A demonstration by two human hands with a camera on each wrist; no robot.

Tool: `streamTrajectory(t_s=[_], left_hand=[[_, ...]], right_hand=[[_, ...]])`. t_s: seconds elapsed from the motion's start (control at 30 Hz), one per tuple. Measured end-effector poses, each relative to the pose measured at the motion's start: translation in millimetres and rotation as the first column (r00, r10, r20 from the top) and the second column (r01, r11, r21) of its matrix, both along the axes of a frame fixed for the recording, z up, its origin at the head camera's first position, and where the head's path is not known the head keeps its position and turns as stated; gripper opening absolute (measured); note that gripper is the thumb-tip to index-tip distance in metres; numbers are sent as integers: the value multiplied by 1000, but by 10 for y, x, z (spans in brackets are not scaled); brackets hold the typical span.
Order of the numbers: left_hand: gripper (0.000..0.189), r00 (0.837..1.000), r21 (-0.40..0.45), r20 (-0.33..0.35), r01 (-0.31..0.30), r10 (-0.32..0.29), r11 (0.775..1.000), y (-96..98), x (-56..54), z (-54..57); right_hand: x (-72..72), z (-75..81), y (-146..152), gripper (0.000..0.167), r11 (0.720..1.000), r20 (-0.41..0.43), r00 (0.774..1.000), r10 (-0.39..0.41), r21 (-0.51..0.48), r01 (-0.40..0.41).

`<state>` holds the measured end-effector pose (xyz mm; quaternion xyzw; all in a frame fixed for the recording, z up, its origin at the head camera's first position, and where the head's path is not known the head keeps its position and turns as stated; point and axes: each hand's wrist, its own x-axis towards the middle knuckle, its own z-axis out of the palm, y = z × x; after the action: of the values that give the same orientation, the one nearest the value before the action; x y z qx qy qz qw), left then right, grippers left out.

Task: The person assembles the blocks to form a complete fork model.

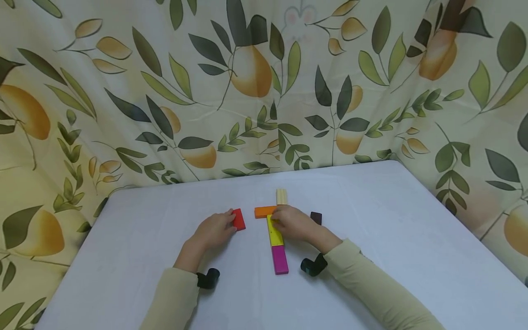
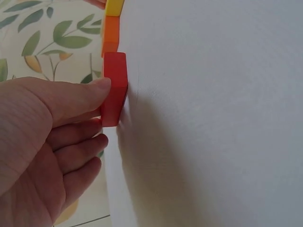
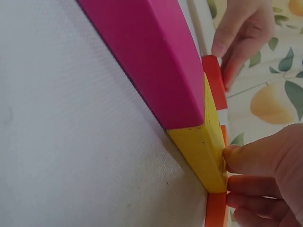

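My left hand [image 1: 215,230] pinches a flat red block [image 1: 239,220] between thumb and fingers, left of a row of blocks. In the left wrist view the thumb lies on the red block's [image 2: 113,90] face, and the other fingers curl loosely below. My right hand [image 1: 294,223] is over the joint of a yellow block [image 1: 275,233] and a crosswise orange block [image 1: 264,212], hiding part of both. Thumb and fingertips grip the yellow block [image 3: 196,151] near its orange end in the right wrist view. A magenta block [image 1: 280,260] meets its near end.
A pale wooden block [image 1: 281,196] lies behind the orange one. Beyond my right wrist is a dark brown block [image 1: 316,217]. White cloth covers the table [image 1: 136,256], with a leaf-and-fruit patterned curtain [image 1: 255,128] behind. Black wrist cameras [image 1: 208,278] sit on both wrists.
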<state>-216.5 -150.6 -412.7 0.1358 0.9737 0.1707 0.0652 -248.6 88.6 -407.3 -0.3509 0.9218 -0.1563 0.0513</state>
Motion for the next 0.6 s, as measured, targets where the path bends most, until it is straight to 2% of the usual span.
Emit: streamTrajectory(t_s=[0.4, 0.6], left_hand=[[48, 998, 95, 35, -63, 60, 993, 0, -176, -30], [47, 997, 115, 54, -64, 58, 991, -7, -230, -26]], right_hand=[[23, -5, -7, 24, 1000, 8, 1000, -29, 8, 29], [26, -15, -2, 25, 1000, -4, 1000, -25, 1, 25]])
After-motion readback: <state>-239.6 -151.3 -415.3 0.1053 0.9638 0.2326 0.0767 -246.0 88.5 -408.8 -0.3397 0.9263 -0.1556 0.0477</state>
